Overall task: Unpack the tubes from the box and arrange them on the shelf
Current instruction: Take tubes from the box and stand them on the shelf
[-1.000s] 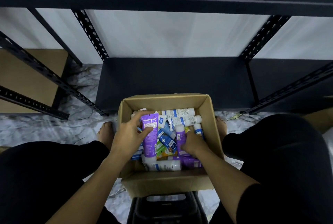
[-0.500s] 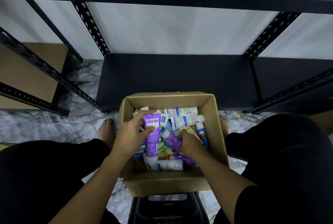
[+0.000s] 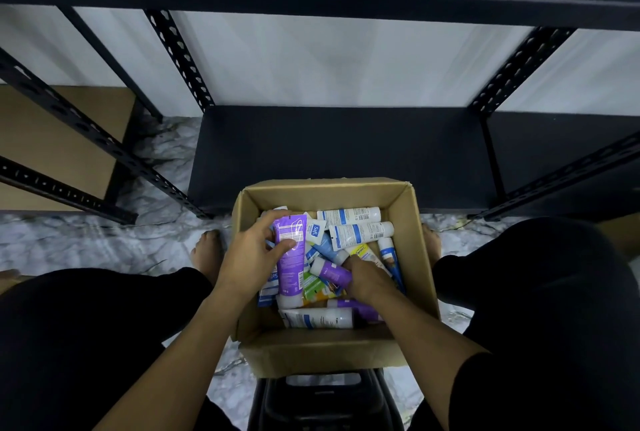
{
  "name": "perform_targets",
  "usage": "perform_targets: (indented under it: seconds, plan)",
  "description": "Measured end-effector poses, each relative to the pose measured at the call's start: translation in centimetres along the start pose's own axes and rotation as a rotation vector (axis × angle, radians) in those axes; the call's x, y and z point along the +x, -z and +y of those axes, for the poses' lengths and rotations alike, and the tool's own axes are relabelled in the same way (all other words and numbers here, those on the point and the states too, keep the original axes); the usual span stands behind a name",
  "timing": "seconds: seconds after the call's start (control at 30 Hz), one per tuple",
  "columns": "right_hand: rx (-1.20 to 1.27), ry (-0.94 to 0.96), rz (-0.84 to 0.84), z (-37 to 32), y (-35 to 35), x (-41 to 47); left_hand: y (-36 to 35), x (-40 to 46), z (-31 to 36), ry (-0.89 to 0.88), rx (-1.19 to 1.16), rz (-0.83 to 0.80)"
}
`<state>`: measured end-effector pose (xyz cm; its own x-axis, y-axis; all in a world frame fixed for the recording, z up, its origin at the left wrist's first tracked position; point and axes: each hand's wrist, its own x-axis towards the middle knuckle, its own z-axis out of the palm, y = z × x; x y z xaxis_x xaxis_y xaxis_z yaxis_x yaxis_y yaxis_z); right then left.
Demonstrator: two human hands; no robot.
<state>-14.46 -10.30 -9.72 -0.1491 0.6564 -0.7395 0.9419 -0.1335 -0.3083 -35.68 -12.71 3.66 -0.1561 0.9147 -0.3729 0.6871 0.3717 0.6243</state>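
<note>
While both hands reach into an open cardboard box (image 3: 412, 219) of tubes, a seated person sorts stock in front of a dark metal shelf (image 3: 332, 153).

As seen from close by, the left hand (image 3: 249, 257) curls its fingers and thumb round a long purple tube (image 3: 290, 257) near the box's left wall, the tube's crimped end pointing toward the far wall; the right hand (image 3: 365, 276) grips a shorter purple tube (image 3: 330, 271) with a white cap at the middle of the box, fingers closed over its lower end. Around them lie white-and-blue tubes (image 3: 360, 231) against the far wall, a yellow one by the right wall and another white tube (image 3: 320, 319) along the near wall. The box sits on a marbled floor (image 3: 104, 240) between the person's knees, its far wall touching the shelf's bottom board.
</note>
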Motion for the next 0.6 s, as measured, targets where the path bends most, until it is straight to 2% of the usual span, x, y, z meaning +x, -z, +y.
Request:
perform_targets:
  seconds: [0.17, 0.27, 0.4, 0.6]
  plan:
    - [-0.006, 0.03, 0.019, -0.2, 2.6, -1.6, 0.4, -0.6, 0.6, -0.006, -0.031, 0.007]
    - [0.124, 0.074, 0.069, -0.1, 4.2, -2.2, 0.5, -1.0, 1.0, -0.018, -0.04, 0.033]
    - [0.208, 0.162, 0.23, -0.9, 6.5, -3.7, 0.7, -1.1, 0.7, -0.035, -0.084, 0.058]
    - [0.12, 0.253, 0.401, -1.9, 9.1, -7.7, 1.1, -1.3, 0.5, -0.082, -0.119, 0.118]
